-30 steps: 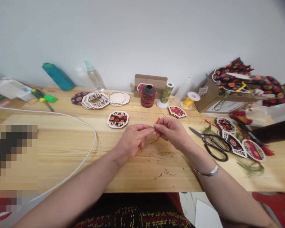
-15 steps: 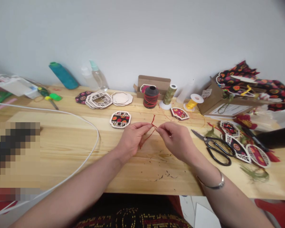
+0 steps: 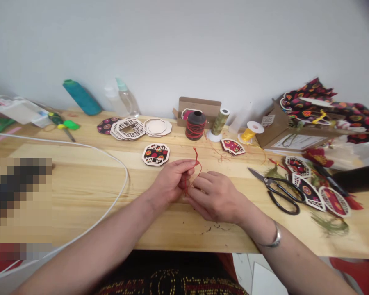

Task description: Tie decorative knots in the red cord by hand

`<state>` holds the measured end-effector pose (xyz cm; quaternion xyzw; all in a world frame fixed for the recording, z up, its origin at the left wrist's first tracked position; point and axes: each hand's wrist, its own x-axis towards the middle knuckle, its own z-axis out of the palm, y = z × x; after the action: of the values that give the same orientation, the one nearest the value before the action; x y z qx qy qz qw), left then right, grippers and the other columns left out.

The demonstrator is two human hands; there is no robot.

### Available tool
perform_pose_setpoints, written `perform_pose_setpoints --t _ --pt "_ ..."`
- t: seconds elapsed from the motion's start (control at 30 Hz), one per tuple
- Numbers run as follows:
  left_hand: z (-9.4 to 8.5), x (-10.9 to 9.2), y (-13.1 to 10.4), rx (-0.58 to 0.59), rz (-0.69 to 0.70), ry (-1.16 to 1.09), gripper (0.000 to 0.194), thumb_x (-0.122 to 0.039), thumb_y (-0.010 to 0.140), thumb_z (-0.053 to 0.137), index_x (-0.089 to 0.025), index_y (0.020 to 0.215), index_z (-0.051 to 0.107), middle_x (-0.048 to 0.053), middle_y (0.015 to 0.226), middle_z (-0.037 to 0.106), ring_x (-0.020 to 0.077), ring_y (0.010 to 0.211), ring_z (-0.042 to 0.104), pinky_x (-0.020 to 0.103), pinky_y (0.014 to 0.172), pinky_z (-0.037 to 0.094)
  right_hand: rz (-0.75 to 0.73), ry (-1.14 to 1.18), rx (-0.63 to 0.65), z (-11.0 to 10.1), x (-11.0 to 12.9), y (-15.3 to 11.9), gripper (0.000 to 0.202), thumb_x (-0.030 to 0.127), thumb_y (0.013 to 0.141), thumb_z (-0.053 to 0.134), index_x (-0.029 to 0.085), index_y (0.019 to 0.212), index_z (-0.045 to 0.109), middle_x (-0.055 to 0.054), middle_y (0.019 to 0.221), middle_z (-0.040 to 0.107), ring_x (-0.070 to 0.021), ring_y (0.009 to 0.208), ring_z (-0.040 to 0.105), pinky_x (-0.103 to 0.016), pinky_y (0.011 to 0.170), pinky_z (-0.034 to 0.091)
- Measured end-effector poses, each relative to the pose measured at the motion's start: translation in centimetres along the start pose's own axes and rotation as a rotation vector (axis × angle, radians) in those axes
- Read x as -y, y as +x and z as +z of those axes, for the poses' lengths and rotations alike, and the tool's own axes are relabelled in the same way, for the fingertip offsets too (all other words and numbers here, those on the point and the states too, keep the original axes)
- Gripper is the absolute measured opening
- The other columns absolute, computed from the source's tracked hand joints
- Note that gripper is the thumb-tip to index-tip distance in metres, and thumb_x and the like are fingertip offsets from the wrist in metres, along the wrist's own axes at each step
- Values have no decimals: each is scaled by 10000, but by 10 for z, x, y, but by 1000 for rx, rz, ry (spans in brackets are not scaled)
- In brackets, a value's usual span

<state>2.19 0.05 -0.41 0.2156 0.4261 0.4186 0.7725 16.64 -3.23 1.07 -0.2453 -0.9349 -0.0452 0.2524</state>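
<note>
Between my hands, above the wooden table, is a thin red cord (image 3: 196,154) with its short end sticking up. My left hand (image 3: 174,178) pinches the cord between thumb and forefinger, near a bend or knot at the top. Lower down, the cord curves in a loop towards my right hand (image 3: 217,196). That hand is closed, its fingertips at the lower strands; its knuckles hide the exact grip. A patterned wooden coaster-like piece (image 3: 155,154) lies just beyond my left hand. Black-handled scissors (image 3: 276,188) lie to the right of my right hand, blades pointing away to the left.
Behind stand a red-and-black thread spool (image 3: 195,126), a green thread cone (image 3: 219,125) and a yellow spool (image 3: 250,133). Fretwork pieces (image 3: 129,129) are stacked at left. A cardboard box (image 3: 273,131) with fabric stands right. A white cable (image 3: 123,164) curves across the left side.
My right hand has moved down and left from the cord's upper part to its lower strands, turning knuckles up. My left hand keeps its pinch, almost in place.
</note>
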Motion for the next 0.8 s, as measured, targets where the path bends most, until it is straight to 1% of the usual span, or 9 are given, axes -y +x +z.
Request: perform_pose_setpoints --t 0.07,0.1,0.17,0.23,0.3,0.37,0.47,0.63,0.8 --pt "1 0 -1 4 9 -1 177 -202 616 758 -122 632 601 -77 446 404 16 370 300 159 352 157 144 236 -175 -4 -6 0 216 298 881 505 178 737 613 -68 812 627 -165 736 559 -319 640 445" --pt "2 0 -2 2 18 4 171 -202 618 761 -121 644 613 -84 436 379 19 374 301 160 355 169 274 330 -274 -6 -10 1 190 294 873 522 185 751 620 -75 862 630 -170 792 574 -330 696 463" --pt "2 1 -3 0 35 40 160 -211 628 764 -118 671 641 -94 424 342 20 368 284 163 354 178 615 443 -438 -5 -18 1 136 251 852 557 191 746 618 -69 853 628 -171 822 586 -341 749 473" --pt "2 2 -4 9 45 92 155 -235 644 759 -122 687 662 -95 423 337 19 353 272 169 346 173 868 697 -438 -1 -26 2 89 270 791 635 184 776 619 -54 823 639 -161 785 601 -328 730 490" --pt "1 4 -4 21 52 143 159 -257 656 752 -130 726 686 -92 423 349 20 340 274 173 341 168 1035 994 -366 3 -31 2 170 300 730 696 170 813 625 -40 800 656 -145 743 611 -319 726 502" --pt "1 5 -3 20 69 174 172 -273 657 751 -137 750 700 -91 416 355 22 332 281 177 339 168 1108 1209 -300 7 -32 3 243 313 670 745 158 818 632 -28 783 665 -128 710 613 -307 725 510" --pt "1 5 -4 16 66 216 180 -297 652 751 -147 741 707 -83 403 377 29 317 299 189 334 174 1154 1352 -258 7 -29 4 275 331 637 766 147 789 630 -16 735 660 -107 643 604 -291 672 526" --pt "3 5 -5 12 101 300 190 -291 658 730 -149 784 729 -22 555 577 13 329 318 194 329 172 1221 1325 -258 4 -25 6 271 355 642 750 142 720 602 2 611 615 -104 566 582 -218 478 485" --pt "3 6 -7 13 110 331 159 -297 666 716 -165 755 733 -59 453 482 25 333 300 189 344 213 1232 1297 -247 3 -27 7 271 365 642 736 147 676 578 43 491 539 -66 412 467 -194 383 380"
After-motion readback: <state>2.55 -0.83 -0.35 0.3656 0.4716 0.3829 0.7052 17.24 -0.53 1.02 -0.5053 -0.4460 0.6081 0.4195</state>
